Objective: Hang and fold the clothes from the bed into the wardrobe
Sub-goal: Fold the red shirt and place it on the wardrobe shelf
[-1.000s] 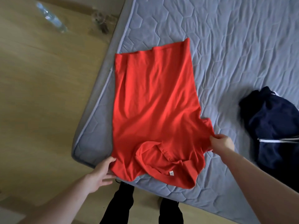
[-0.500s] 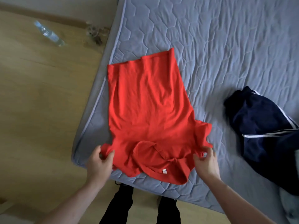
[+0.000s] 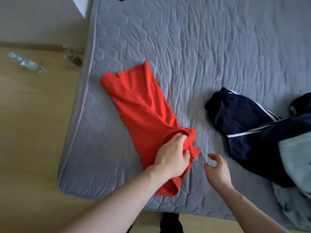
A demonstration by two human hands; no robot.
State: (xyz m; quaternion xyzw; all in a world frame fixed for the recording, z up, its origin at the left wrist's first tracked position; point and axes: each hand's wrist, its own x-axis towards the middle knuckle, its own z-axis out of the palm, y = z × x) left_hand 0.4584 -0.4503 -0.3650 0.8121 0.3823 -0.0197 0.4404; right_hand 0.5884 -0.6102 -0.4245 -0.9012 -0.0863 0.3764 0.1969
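1. A grey quilted mattress with a hexagon-stitched cover (image 3: 193,47) fills most of the head view, one rounded corner lying toward the lower left above a light wooden floor (image 3: 33,132).
2. A navy blue garment with white side stripes (image 3: 249,125) lies crumpled on the right of the bed, well apart from the red cloth and touching a pale blue-green fabric heap (image 3: 296,162) at the right edge.
3. A bright red knit shirt (image 3: 143,108), folded lengthwise into a narrow strip, runs diagonally across the mattress near its left edge, the far end lying flat and the near end bunched under a hand.
4. The left hand (image 3: 171,157) grips the shirt's gathered near end, fingers curled into the cloth and thumb pressed against it.
5. The right hand (image 3: 217,170) hovers just beside the shirt with fingers spread and loosely bent, holding nothing and not touching the red cloth.
6. A clear plastic bottle (image 3: 25,63) lies on its side on the floor at the far left, well apart from the bed.
7. A small dark clump of debris (image 3: 74,55) sits on the floor just beside the mattress edge.
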